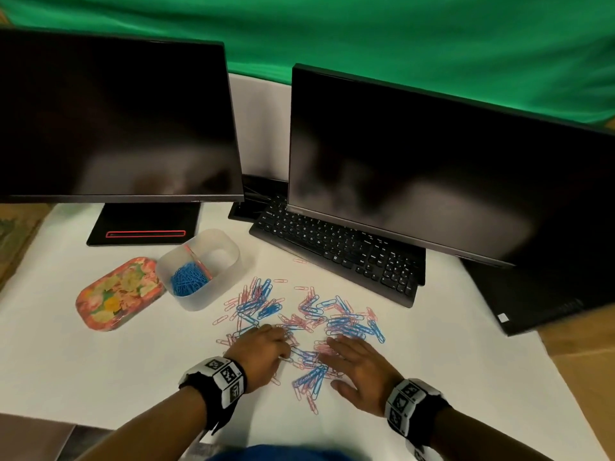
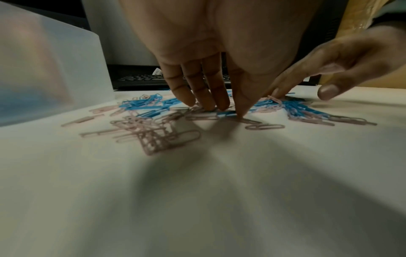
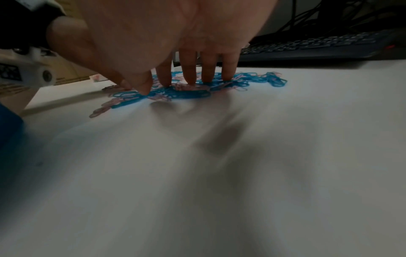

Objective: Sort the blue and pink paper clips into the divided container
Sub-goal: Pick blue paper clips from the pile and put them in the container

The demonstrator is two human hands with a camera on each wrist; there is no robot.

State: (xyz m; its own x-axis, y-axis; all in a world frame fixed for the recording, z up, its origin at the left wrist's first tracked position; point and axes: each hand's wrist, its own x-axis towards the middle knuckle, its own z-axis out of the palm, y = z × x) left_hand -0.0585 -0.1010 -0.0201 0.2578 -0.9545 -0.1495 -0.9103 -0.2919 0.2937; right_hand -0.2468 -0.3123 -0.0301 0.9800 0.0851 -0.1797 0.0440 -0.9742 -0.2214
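Observation:
A loose pile of blue and pink paper clips (image 1: 299, 322) lies on the white table in front of the keyboard. The translucent divided container (image 1: 226, 261) stands to its left. Its near compartment holds blue clips (image 1: 188, 281); the far one looks bare. My left hand (image 1: 283, 344) presses straight fingertips (image 2: 204, 102) and thumb onto clips at the pile's near left. My right hand (image 1: 332, 361) lies spread with its fingertips (image 3: 189, 81) on blue and pink clips (image 3: 186, 92) at the near right. Neither hand lifts a clip.
A floral lid (image 1: 118, 292) lies left of the container. A black keyboard (image 1: 339, 251) and two dark monitors (image 1: 432, 181) stand behind the pile. The container wall (image 2: 44, 69) looms close on the left in the left wrist view.

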